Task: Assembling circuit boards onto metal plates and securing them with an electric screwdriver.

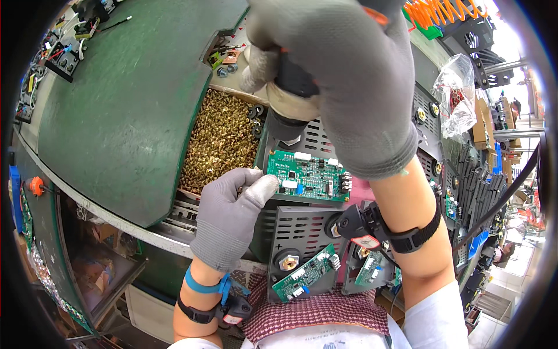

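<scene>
My right hand (366, 87), in a grey glove, is wrapped round a dark power screwdriver (293, 104) with pale tape about its front. The tool's black nose points down at a slotted metal plate (317, 135), just beyond a green circuit board (314, 177). At that board's left edge, my gloved left hand (229, 212) pinches with thumb and fingers bent together. The glove hides part of the near left corner. The screwdriver's tip is not clearly visible. Closer to me, a second slotted plate (285, 224) carries a tilted circuit board (307, 273).
Left of the plates is an open box of small brass-coloured fasteners (218, 136). A green work mat (116, 116) covers the left side. More slotted plates and a clear plastic bag (456, 96) line the right. A coiled orange hose (439, 11) hangs at upper right.
</scene>
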`<state>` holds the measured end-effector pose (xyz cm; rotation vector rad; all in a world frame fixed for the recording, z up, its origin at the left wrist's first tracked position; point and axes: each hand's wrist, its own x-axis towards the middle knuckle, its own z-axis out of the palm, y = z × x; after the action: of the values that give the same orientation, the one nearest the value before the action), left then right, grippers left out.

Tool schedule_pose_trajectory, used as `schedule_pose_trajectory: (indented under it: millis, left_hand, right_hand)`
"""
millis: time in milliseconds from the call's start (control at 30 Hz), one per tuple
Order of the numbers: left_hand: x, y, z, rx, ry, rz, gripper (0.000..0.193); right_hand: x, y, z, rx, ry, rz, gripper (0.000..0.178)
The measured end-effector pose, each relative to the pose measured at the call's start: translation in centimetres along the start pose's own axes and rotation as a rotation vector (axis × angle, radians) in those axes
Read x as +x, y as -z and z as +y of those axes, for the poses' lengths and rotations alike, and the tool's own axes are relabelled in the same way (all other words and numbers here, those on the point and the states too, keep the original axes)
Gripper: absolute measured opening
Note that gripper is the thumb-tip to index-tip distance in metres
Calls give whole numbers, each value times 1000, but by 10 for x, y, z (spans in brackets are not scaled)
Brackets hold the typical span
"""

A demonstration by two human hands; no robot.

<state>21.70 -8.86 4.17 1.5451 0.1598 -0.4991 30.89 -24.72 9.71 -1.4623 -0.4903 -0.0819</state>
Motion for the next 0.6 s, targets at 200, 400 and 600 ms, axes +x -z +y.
schedule_pose_trajectory:
  millis: [200, 400, 600]
  left_hand:
    - [4, 20, -3, 131, 24, -122, 35]
    - [-15, 34, 4, -456, 192, 24, 35]
    - [-31, 22, 0, -490, -19, 6, 28]
  right_hand:
    - [-15, 8, -37, 14, 89, 64, 15]
    - [-32, -1, -78, 36, 179, 162, 17]
    - [-44, -37, -73, -429, 466, 251, 10]
